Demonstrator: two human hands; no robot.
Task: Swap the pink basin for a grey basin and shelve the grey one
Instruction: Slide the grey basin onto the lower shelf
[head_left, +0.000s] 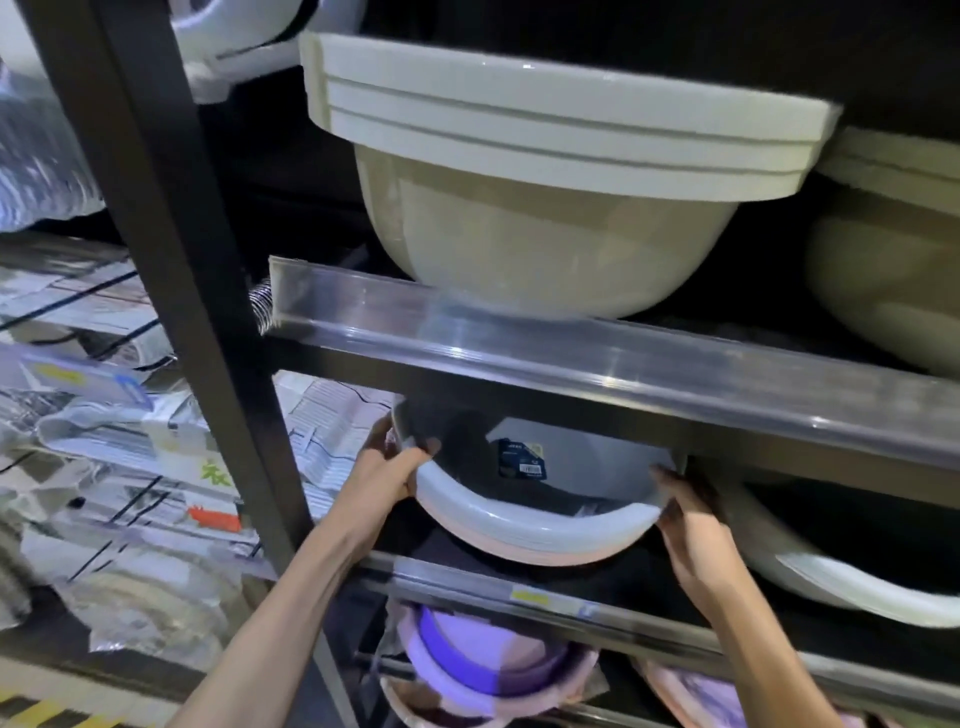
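A pale grey basin (535, 514) with a dark label inside sits tilted on the middle shelf, its rim toward me. Under its front rim a pinkish rim (545, 556) shows, nested below it. My left hand (387, 467) grips the basin's left rim, thumb over the edge. At the right rim my right hand (685, 514) holds on, its fingers partly hidden in shadow. Pink and purple basins (467, 660) are stacked on the shelf below.
A stack of beige basins (545, 171) sits on the shelf above, behind a clear plastic rail (623, 358). More beige basins (883, 275) stand to the right. A dark upright post (208, 312) divides this bay from wrapped goods on the left shelves.
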